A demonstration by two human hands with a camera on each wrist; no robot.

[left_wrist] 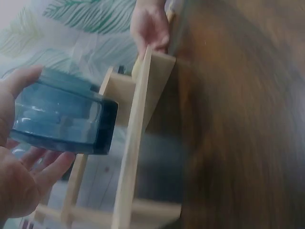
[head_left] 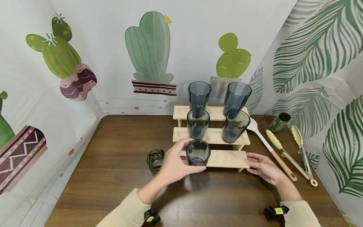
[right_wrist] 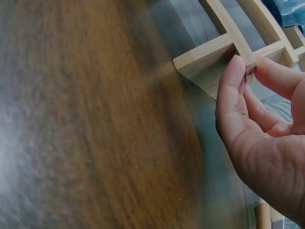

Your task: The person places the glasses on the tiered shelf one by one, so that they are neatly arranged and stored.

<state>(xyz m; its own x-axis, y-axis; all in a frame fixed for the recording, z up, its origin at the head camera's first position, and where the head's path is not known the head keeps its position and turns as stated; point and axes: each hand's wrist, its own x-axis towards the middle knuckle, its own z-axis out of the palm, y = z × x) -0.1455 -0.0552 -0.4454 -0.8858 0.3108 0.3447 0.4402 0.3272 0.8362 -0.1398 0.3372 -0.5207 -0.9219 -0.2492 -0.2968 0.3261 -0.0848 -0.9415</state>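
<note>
My left hand (head_left: 177, 162) grips a dark tinted drinking glass (head_left: 198, 154), thumb on the near side and fingers round the left. In the left wrist view a narrow gap shows between the glass's base (left_wrist: 108, 126) and the board of the stand's lowest step. The three-step wooden stand (head_left: 227, 158) has its lowest step's right end pinched between the thumb and fingers of my right hand (head_left: 265, 168). Two blue-grey glasses stand on the top step, one of them a right-hand glass (head_left: 237, 94). Two more stand on the middle step, including a left-hand glass (head_left: 198, 124).
A short, wavy dark glass (head_left: 156, 160) sits on the wooden table (head_left: 119, 176) left of the stand. To the right lie a white-headed spatula (head_left: 265, 140), tongs (head_left: 303, 151) with cream tips and a small green jar (head_left: 279, 122). Patterned cloth hangs behind.
</note>
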